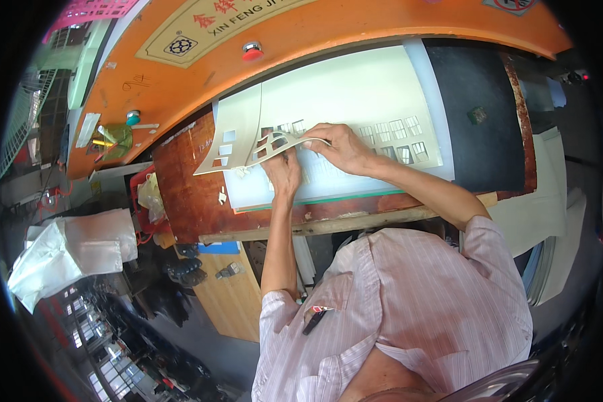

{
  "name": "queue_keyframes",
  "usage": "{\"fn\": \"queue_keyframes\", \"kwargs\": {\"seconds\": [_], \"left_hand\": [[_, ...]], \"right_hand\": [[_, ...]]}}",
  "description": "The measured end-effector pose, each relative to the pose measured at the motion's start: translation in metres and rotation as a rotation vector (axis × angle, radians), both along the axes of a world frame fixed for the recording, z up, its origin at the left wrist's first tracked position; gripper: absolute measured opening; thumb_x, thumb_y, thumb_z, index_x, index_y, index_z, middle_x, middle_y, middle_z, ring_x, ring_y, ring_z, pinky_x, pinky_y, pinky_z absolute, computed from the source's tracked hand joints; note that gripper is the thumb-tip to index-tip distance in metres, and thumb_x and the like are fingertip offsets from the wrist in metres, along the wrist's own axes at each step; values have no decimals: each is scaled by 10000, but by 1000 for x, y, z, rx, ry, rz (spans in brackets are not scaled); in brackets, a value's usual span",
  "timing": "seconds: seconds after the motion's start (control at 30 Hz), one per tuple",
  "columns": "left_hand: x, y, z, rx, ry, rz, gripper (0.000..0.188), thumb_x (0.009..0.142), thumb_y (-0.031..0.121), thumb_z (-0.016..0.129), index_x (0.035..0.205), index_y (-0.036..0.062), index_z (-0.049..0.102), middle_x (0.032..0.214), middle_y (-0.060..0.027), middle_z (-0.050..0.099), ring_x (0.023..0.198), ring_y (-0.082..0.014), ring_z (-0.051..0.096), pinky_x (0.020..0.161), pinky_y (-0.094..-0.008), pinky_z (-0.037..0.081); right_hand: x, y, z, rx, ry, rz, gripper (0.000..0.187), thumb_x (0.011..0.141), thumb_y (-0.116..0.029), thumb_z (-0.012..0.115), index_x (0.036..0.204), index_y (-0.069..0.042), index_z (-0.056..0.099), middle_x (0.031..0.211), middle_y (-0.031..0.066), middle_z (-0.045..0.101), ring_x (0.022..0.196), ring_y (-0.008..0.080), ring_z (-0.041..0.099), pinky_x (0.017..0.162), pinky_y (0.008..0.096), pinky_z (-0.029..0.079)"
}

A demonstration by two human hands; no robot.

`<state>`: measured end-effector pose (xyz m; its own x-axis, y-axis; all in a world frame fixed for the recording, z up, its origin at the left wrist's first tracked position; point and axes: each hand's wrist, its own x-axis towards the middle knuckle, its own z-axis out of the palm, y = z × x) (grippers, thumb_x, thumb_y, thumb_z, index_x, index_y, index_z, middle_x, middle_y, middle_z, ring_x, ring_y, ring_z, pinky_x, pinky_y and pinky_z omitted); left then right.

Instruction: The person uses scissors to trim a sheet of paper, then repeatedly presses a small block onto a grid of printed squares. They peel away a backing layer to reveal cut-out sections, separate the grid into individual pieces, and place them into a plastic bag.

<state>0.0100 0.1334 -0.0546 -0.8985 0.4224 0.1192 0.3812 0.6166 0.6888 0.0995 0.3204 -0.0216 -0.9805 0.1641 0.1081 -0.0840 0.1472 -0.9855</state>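
Note:
A large cream sheet [342,80] of thin board, with rows of small rectangular cutouts, lies in front of me on a pale board [442,110]. Its near left part is lifted and bent upward. My right hand [342,149] pinches the raised edge between thumb and fingers. Against the underside, beside the open cutouts, is my left hand [283,173], closed on the sheet; some of its fingers are hidden behind it. Small cream scraps [242,172] hang at the lifted edge, and another scrap [222,195] lies on the reddish-brown worktop [187,194].
An orange machine body [328,33] with a red button [252,51] and a green button [133,117] rises beyond the sheet. To the right is a black plate [479,134], with more sheets [539,194] beyond it. Clear plastic [80,248] hangs at left, near a wooden panel [224,301].

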Motion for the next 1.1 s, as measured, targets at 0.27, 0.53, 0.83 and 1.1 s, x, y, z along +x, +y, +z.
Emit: {"fn": "queue_keyframes", "kwargs": {"seconds": [0.27,0.53,0.83,1.1], "left_hand": [[6,-2,-5,-181,183,-181,504,1006,186,586,1441,-65,550,1528,-288,495,1451,-449,404,1230,-561,250],[13,-10,8,-36,164,-53,457,961,158,639,1360,-61,605,1427,-236,606,1413,-423,482,1241,-561,233],[4,26,30,467,-473,338,474,1001,197,656,1366,-98,594,1417,-276,583,1347,-382,518,1104,-442,433],[7,40,3,91,11,115,531,950,169,669,1345,-170,562,1433,-323,552,1423,-460,419,1211,-539,294]], "right_hand": [[-8,15,19,-50,-88,-9,346,1026,-236,668,1173,65,756,976,162,760,819,164,643,753,340,534],[-17,35,26,-119,-211,-20,410,1032,-367,663,1136,4,804,727,15,652,675,79,531,587,271,428],[-17,40,38,-161,-318,5,406,1044,-423,658,1180,-72,809,1009,94,771,929,162,663,899,362,534],[-20,43,41,-182,-207,-40,353,1045,-363,657,1140,-64,817,774,-26,635,740,59,537,641,257,423]]}}
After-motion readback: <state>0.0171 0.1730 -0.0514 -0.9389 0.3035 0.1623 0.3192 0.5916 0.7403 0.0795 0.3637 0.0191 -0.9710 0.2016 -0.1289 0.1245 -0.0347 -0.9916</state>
